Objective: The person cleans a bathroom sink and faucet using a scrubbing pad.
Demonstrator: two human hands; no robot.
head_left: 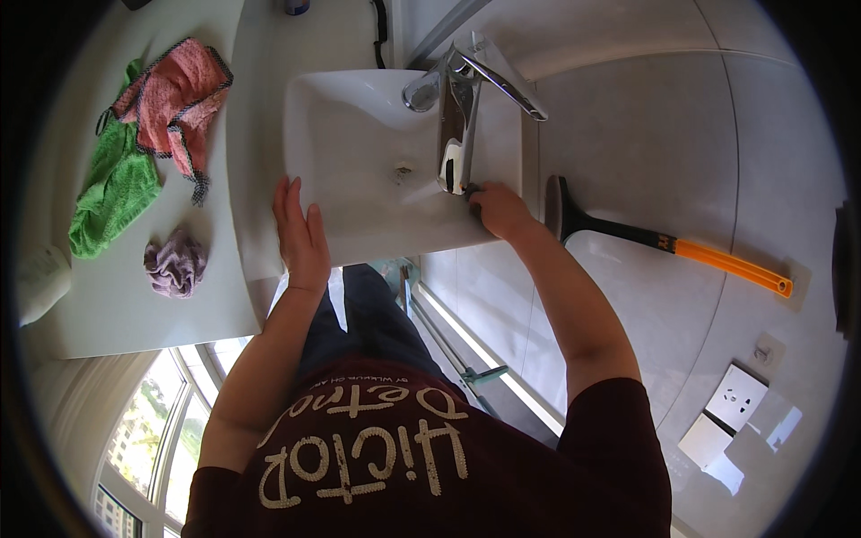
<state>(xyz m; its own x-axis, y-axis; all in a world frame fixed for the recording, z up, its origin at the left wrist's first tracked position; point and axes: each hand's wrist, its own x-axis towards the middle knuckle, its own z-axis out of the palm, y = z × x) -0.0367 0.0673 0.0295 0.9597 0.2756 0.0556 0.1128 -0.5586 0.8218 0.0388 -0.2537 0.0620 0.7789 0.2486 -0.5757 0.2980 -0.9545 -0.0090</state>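
Note:
A white square sink (359, 235) lies in front of me under a chrome faucet (456, 134). My left hand (302, 240) rests flat along the sink's left rim, fingers stretched and holding nothing. Inside the basin's right side, beside the tip of the spout, my right hand (499, 210) is closed around a small dark object (473, 199). Fingers cover most of that object, so its kind cannot be made out. The drain (404, 169) shows in the basin floor, left of the spout.
Pink (179, 103) and green (115, 193) cloths and a crumpled mauve cloth (176, 264) lie on the left counter (99, 314). An orange-handled brush or squeegee (664, 235) hangs on the right wall near my forearm. A white container (43, 282) stands far left; wall sockets (737, 394) sit lower right.

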